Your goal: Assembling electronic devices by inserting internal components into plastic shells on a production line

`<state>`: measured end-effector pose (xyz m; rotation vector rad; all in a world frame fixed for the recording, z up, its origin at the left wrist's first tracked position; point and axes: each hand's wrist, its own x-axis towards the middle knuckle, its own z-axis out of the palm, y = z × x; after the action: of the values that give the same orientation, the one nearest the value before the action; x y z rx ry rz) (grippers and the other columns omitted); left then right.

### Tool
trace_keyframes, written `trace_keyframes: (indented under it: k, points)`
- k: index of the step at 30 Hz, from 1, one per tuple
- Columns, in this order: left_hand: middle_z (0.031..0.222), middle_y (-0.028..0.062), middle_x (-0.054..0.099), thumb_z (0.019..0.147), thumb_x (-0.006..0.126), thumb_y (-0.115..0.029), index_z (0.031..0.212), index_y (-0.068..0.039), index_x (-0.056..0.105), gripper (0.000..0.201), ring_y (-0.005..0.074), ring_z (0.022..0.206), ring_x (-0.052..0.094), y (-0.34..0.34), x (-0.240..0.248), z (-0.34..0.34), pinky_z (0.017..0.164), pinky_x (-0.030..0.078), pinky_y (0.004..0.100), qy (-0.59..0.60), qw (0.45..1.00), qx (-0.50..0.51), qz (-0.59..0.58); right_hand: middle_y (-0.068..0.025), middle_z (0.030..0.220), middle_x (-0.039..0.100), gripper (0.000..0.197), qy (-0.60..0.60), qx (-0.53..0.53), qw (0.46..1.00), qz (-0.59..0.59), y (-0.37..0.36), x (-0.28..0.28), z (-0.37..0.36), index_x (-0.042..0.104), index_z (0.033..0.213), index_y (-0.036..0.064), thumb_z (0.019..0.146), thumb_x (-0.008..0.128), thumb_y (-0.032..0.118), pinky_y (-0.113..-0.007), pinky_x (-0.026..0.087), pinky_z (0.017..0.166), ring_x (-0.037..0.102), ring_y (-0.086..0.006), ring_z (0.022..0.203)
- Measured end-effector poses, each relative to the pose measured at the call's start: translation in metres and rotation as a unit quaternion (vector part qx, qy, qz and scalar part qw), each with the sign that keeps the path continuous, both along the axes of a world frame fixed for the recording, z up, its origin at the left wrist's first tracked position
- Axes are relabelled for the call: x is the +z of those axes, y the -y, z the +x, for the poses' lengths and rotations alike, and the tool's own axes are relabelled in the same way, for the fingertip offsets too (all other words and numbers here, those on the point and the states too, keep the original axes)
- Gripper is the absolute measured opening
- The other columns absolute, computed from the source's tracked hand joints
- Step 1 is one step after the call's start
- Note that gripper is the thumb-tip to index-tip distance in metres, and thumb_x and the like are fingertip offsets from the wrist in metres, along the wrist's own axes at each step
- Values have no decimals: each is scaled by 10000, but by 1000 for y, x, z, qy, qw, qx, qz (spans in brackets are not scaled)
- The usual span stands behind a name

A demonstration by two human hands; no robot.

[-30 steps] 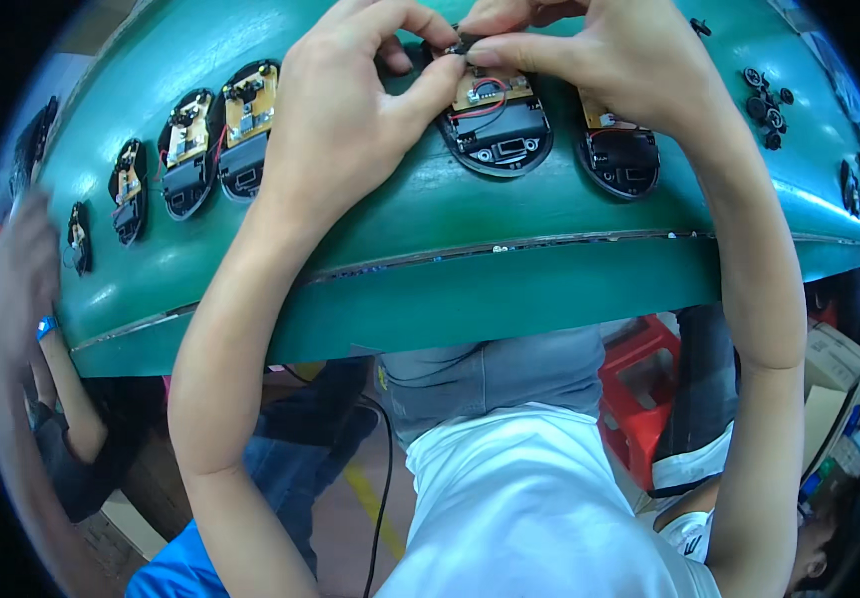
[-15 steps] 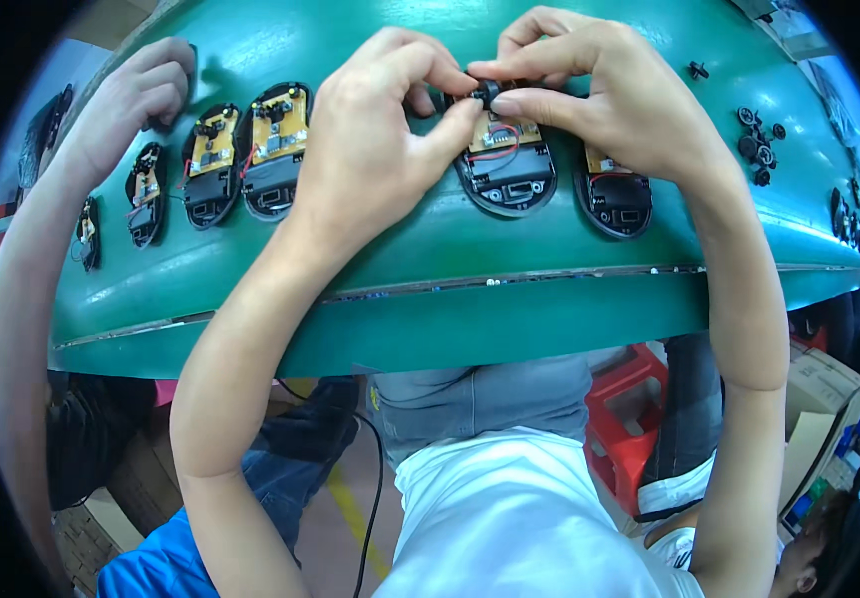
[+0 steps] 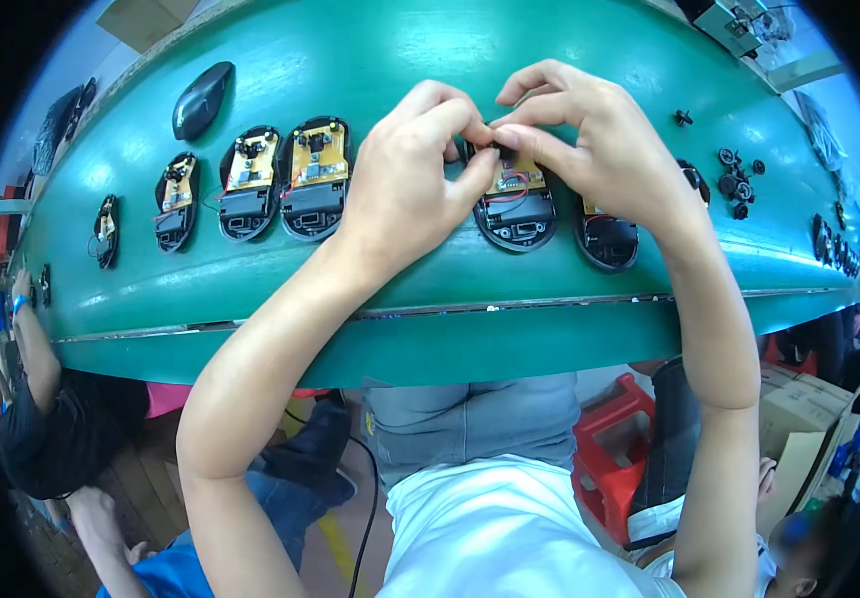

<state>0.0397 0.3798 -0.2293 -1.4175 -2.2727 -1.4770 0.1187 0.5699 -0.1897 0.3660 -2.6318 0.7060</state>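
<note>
In front of me an opened black computer mouse (image 3: 516,232) lies on the green table, its tan circuit board, thin red wires and dark battery bay showing. Both hands meet at its far end. My left hand (image 3: 418,164) has thumb and index finger bent together over the board; the fingertips of my right hand (image 3: 589,130) come in from the other side and touch or nearly touch them. Whatever sits between the fingertips is hidden. Beside it, partly under my right wrist, is a second opened mouse (image 3: 609,242).
More opened mice (image 3: 315,179) stand in a row to the left. A closed black mouse shell (image 3: 202,101) lies behind them. To the right are a cluster of small black wheel-like parts (image 3: 737,184) and one loose part (image 3: 683,118). A red stool (image 3: 614,453) stands below the table edge.
The black wheel-like part between my fingertips has gone out of sight as my hands lowered onto the mouse. Another person's arm has left the table's left side, where a black shell now lies.
</note>
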Motion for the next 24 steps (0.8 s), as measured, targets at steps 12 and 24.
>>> trace_keyframes:
  k: [12, 24]
  points:
    - [968, 89, 641, 816, 771, -37, 885, 19, 644, 155, 171, 711, 571, -5, -2, 5, 662, 499, 313, 7, 1000, -4, 17, -134, 885, 754, 202, 120, -23, 980, -159, -1, 8, 8, 744, 951, -38, 864, 765, 143, -329, 570, 684, 718, -220, 752]
    - [959, 86, 630, 825, 739, -22, 917, -3, 643, 134, 191, 724, 598, -3, -4, 2, 673, 508, 334, -23, 1000, -7, 12, -110, 803, 726, 143, 184, -106, 968, -135, 31, 28, 45, 748, 948, 0, 825, 782, 64, -328, 559, 656, 699, -199, 683]
